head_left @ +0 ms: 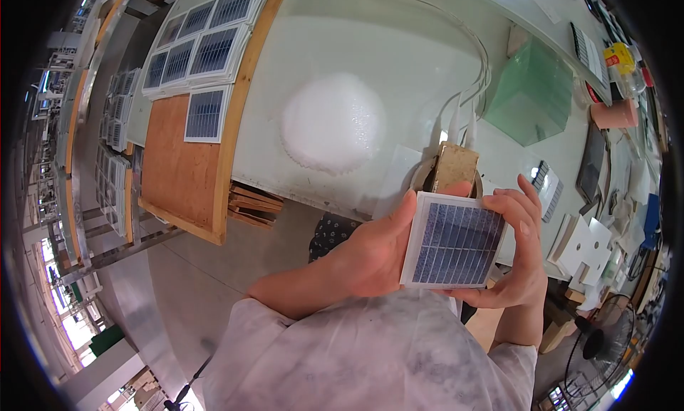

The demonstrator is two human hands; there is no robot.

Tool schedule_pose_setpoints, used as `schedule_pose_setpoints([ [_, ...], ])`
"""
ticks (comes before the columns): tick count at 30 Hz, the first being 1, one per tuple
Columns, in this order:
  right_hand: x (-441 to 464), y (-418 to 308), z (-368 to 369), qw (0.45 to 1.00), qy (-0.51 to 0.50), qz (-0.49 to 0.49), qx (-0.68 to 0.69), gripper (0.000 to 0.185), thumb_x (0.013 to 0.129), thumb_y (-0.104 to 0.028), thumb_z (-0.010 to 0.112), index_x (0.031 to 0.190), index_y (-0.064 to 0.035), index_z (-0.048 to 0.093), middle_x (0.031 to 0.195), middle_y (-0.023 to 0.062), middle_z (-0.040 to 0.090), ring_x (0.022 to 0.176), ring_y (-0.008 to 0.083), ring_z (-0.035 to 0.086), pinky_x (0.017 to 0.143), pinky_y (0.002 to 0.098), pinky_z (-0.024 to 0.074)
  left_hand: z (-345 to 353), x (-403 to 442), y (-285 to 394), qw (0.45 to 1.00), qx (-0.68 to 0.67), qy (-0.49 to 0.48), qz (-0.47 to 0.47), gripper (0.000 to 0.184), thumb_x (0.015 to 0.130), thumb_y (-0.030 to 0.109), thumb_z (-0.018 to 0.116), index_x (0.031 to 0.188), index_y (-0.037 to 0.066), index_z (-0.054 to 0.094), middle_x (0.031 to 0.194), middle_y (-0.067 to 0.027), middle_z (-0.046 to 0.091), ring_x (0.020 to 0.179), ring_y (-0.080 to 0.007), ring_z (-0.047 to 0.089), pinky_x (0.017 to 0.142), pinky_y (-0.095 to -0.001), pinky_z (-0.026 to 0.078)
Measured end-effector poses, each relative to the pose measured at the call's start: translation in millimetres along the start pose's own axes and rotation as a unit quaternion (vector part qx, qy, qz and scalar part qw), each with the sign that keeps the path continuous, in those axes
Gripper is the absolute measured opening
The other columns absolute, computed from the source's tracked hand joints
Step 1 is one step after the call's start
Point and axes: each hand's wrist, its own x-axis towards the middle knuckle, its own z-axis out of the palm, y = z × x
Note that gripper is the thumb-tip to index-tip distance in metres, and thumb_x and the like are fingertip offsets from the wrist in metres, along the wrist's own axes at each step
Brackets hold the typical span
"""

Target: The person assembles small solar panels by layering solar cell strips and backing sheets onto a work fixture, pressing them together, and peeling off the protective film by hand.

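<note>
A small solar panel (456, 241) with a white border and blue cells is held up close to my chest, its face toward me. My left hand (377, 251) grips its left edge, thumb along the upper left corner. On the other side, my right hand (520, 247) holds the right edge, fingers curled at the top and bottom corners. Just beyond the panel's top edge stands a brownish block (456, 165) with cables running into it. The panel's back is hidden.
Stacks of similar solar panels (206, 44) lie on a wooden board (178, 169) at the left. A white round mound (333, 122) sits on the table (285, 62). Farther right are a green translucent block (533, 94), a pink roll (614, 115) and a black fan (598, 343).
</note>
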Motion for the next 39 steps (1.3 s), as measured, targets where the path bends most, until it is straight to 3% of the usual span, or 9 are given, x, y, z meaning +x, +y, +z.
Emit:
schedule_pose_setpoints([
  [22, -1.8, 1.9, -0.8, 0.999, -0.026, 0.006, -0.028, 0.091, 0.057, -0.036, 0.080, 0.129, -0.0098, 0.032, 0.113, 0.0175, 0.053, 0.102, 0.0368, 0.051, 0.098, 0.0593, 0.0222, 0.6, 1.4, 0.0, 1.000, 0.003, 0.001, -0.016, 0.062, 0.091, 0.052, 0.028, 0.140, 0.016, 0.016, 0.137, -0.0073, 0.031, 0.123, -0.0245, 0.039, 0.096, -0.0427, 0.039],
  [27, -7.4, 6.4, -4.5, 0.999, -0.027, 0.011, -0.022, 0.093, 0.058, -0.044, 0.079, 0.129, -0.0057, 0.034, 0.119, 0.0209, 0.049, 0.110, 0.0408, 0.046, 0.099, 0.0581, 0.0202, -3.5, 1.4, -1.8, 1.000, 0.016, 0.010, -0.012, 0.062, 0.091, 0.050, 0.030, 0.141, 0.019, 0.013, 0.140, -0.0070, 0.027, 0.124, -0.0287, 0.037, 0.095, -0.0538, 0.036],
  [28, -10.5, 7.7, -4.8, 0.999, 0.013, 0.020, 0.022, 0.093, 0.059, -0.045, 0.078, 0.130, -0.0053, 0.033, 0.122, 0.0218, 0.047, 0.112, 0.0410, 0.044, 0.099, 0.0569, 0.0207, 0.9, 0.5, 0.9, 0.999, -0.016, 0.013, -0.025, 0.061, 0.091, 0.051, 0.029, 0.141, 0.021, 0.012, 0.141, -0.0078, 0.025, 0.125, -0.0316, 0.035, 0.093, -0.0595, 0.034],
  [33, -42.4, 10.0, 1.6, 0.962, 0.160, 0.122, 0.183, 0.094, 0.062, -0.037, 0.079, 0.131, 0.0021, 0.027, 0.121, 0.0198, 0.045, 0.114, 0.0309, 0.043, 0.097, 0.0420, 0.0295, -0.3, -0.2, 2.3, 1.000, -0.002, 0.017, 0.006, 0.057, 0.093, 0.049, 0.026, 0.141, 0.022, 0.014, 0.142, -0.0098, 0.024, 0.125, -0.0331, 0.034, 0.093, -0.0593, 0.035],
  [34, -41.3, 4.0, 1.5, 0.950, 0.168, 0.189, 0.181, 0.067, 0.070, -0.024, 0.073, 0.121, 0.0040, 0.039, 0.107, 0.0162, 0.052, 0.097, 0.0229, 0.052, 0.086, 0.0340, 0.0390, -0.2, 0.3, 2.5, 1.000, 0.006, 0.021, 0.019, 0.057, 0.093, 0.049, 0.025, 0.141, 0.021, 0.014, 0.142, -0.0103, 0.024, 0.126, -0.0329, 0.033, 0.093, -0.0587, 0.035],
  [35, -43.3, 0.7, 3.6, 0.949, 0.170, 0.191, 0.184, 0.067, 0.070, -0.024, 0.073, 0.121, 0.0040, 0.039, 0.107, 0.0162, 0.052, 0.097, 0.0229, 0.052, 0.086, 0.0340, 0.0390, -0.3, 0.6, 2.9, 0.999, 0.014, 0.025, 0.032, 0.056, 0.093, 0.049, 0.024, 0.141, 0.021, 0.015, 0.141, -0.0107, 0.025, 0.126, -0.0327, 0.033, 0.093, -0.0581, 0.036],
  [37, -45.7, -6.1, 6.7, 0.872, 0.141, 0.334, 0.328, 0.036, 0.080, -0.014, 0.063, 0.107, 0.0050, 0.048, 0.093, 0.0123, 0.057, 0.080, 0.0155, 0.055, 0.072, 0.0267, 0.0441, -2.9, 2.2, 4.2, 0.999, 0.026, 0.012, 0.040, 0.056, 0.093, 0.049, 0.023, 0.141, 0.021, 0.015, 0.141, -0.0108, 0.025, 0.126, -0.0325, 0.033, 0.093, -0.0575, 0.036],
  [38, -40.0, -12.2, 13.9, 0.839, 0.185, 0.367, 0.358, 0.019, 0.086, -0.008, 0.054, 0.099, 0.0050, 0.050, 0.081, 0.0080, 0.058, 0.068, 0.0105, 0.054, 0.061, 0.0210, 0.0435, -3.6, 2.5, 4.2, 0.998, 0.036, -0.005, 0.051, 0.056, 0.093, 0.049, 0.023, 0.141, 0.020, 0.015, 0.141, -0.0109, 0.025, 0.126, -0.0322, 0.032, 0.093, -0.0570, 0.037],
  [39, -40.3, -12.6, 14.2, 0.838, 0.186, 0.367, 0.359, 0.019, 0.086, -0.008, 0.054, 0.099, 0.0050, 0.050, 0.081, 0.0080, 0.058, 0.068, 0.0105, 0.054, 0.061, 0.0210, 0.0435, -2.8, 2.2, 3.7, 0.998, 0.037, -0.004, 0.049, 0.056, 0.093, 0.049, 0.023, 0.141, 0.020, 0.015, 0.141, -0.0109, 0.025, 0.126, -0.0322, 0.032, 0.093, -0.0570, 0.037],
])
